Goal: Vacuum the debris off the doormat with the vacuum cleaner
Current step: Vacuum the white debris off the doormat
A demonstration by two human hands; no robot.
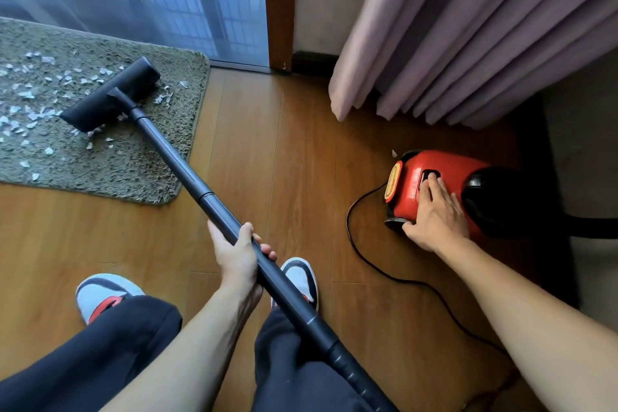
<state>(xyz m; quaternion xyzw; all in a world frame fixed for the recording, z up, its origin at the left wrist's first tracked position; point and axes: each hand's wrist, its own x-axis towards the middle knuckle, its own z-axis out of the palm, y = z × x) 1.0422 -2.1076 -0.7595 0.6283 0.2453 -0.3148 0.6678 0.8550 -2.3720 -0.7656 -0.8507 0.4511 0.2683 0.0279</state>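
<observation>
A shaggy grey-green doormat (140, 157) lies at the left, strewn with several white scraps of debris (30, 94). The black floor nozzle (110, 95) of the vacuum cleaner rests on the mat among the scraps. Its black wand (187, 170) runs back toward me. My left hand (239, 252) grips the wand near its middle. The red vacuum cleaner body (434, 174) sits on the wooden floor at the right. My right hand (436, 214) lies flat on its top, with fingertips pressing the black button area.
A black power cord (354, 244) loops across the wooden floor from the red body toward the lower right. Pink curtains (485, 43) hang behind the body. A glass door (133, 10) and brown frame post (279, 7) border the mat. My shoes (297, 278) stand under the wand.
</observation>
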